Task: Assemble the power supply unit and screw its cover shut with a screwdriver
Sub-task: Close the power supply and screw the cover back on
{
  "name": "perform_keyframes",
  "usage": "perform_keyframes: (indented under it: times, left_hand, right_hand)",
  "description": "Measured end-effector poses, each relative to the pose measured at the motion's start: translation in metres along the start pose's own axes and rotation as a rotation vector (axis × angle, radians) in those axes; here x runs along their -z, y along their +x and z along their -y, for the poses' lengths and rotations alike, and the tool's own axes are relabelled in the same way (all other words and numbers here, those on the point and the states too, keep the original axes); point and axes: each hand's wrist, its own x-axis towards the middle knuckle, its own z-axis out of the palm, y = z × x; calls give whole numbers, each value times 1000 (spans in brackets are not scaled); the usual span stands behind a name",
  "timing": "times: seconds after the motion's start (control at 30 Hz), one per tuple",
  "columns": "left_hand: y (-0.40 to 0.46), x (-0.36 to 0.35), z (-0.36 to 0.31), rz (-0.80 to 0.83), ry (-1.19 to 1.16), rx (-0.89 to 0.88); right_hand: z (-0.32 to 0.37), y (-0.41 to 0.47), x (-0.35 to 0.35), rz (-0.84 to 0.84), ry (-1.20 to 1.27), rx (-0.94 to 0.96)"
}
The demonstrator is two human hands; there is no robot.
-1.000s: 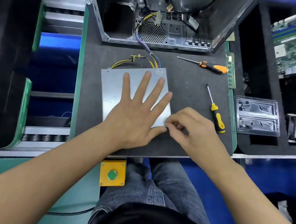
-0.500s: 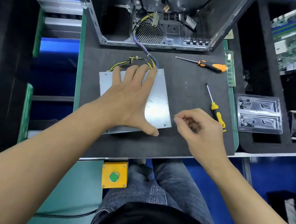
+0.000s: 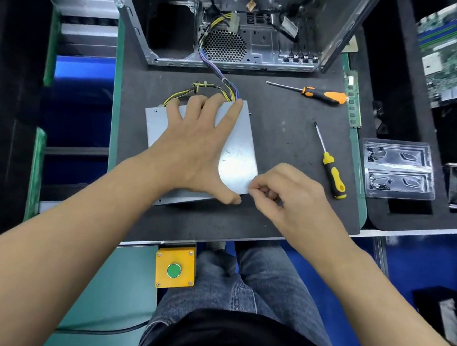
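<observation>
The grey metal power supply unit (image 3: 239, 157) lies flat on the black mat, with its yellow and purple cable bundle (image 3: 227, 88) running back into the open computer case (image 3: 231, 26). My left hand (image 3: 197, 147) spans the cover, fingertips hooked over the far edge and thumb against the near edge, gripping the unit. My right hand (image 3: 282, 192) is at the unit's near right corner, thumb and forefinger pinching what looks like a small screw, mostly hidden. A yellow-and-black screwdriver (image 3: 329, 165) lies to the right of the unit. An orange-and-black screwdriver (image 3: 317, 94) lies farther back.
A clear plastic tray (image 3: 398, 170) with small screws sits in black foam at the right. A memory stick (image 3: 353, 97) lies along the mat's right edge, and a motherboard (image 3: 451, 52) is at the far right. A yellow box with a green button (image 3: 174, 267) hangs under the table front.
My left hand went from lying flat with spread fingers to spanning the unit edge to edge. My right hand lifted off the near right corner, then came back to it, still pinched.
</observation>
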Motion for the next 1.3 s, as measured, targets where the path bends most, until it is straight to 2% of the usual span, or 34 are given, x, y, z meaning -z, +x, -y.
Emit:
perform_keyframes:
  times: [0.17, 0.5, 0.67, 0.93, 1.07, 1.2, 1.3]
  left_hand:
    - [0, 1, -1, 9, 5, 0]
    - [-2, 0, -1, -12, 17, -3]
    - [-3, -1, -1, -21, 7, -8]
    - [-4, -1, 0, -21, 1, -20]
    - [-6, 1, 2, -3, -10, -35]
    - [-8, 2, 3, 11, -13, -68]
    - [-15, 2, 2, -53, -125, -125]
  right_hand:
    - [4, 6, 3, 67, -23, -35]
    - [9, 10, 5, 81, -45, -109]
    - [11, 10, 5, 81, -116, -66]
    - [4, 0, -3, -55, -139, 35]
    - [2, -9, -12, -148, -44, -8]
    - [2, -9, -15, -166, 12, -87]
    - [-1, -15, -14, -219, 58, -131]
